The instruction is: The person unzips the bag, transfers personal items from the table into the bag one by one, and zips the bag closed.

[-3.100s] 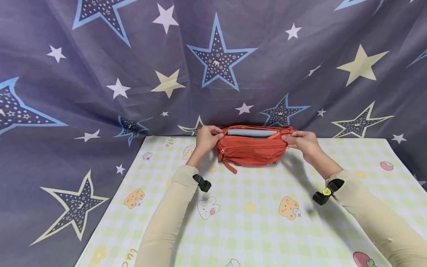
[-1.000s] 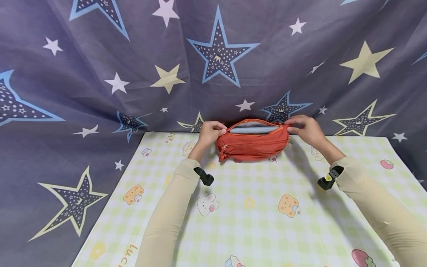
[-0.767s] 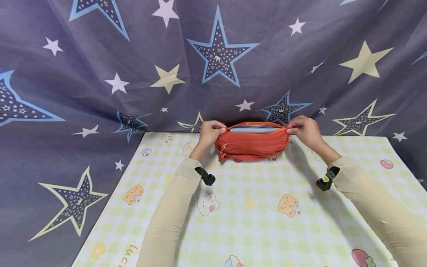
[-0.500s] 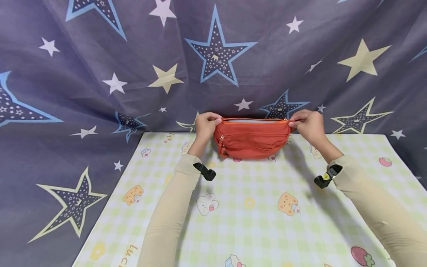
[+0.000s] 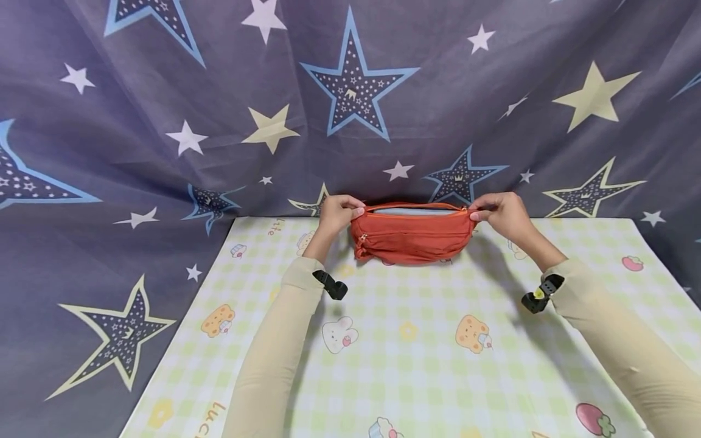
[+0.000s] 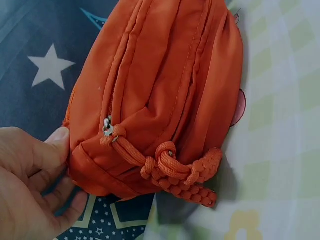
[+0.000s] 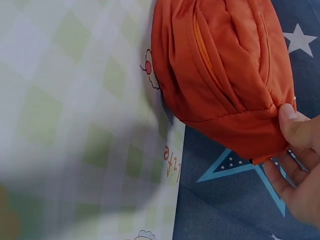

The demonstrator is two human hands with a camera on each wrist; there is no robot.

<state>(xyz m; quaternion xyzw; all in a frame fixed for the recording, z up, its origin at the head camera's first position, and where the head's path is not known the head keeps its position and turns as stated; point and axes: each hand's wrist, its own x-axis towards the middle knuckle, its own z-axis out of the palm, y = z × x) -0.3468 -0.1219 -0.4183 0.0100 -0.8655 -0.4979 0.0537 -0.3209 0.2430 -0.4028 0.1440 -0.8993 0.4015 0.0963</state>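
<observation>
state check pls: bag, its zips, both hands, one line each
orange bag: upright on the checked mat, pinched at both ends
top zip: partly open, pale blue item showing inside
front zip: closed, cord pull hanging loose
left hand: pinching the bag's left end
right hand: pinching the bag's right end

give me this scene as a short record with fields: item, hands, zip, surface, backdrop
item: orange fabric waist pouch, upright on its base
left hand: pinches the pouch's left end
right hand: pinches the pouch's right end
zip: top opening partly open, pale blue flat item inside
surface: green checked cartoon mat
backdrop: dark blue star-print cloth
</observation>
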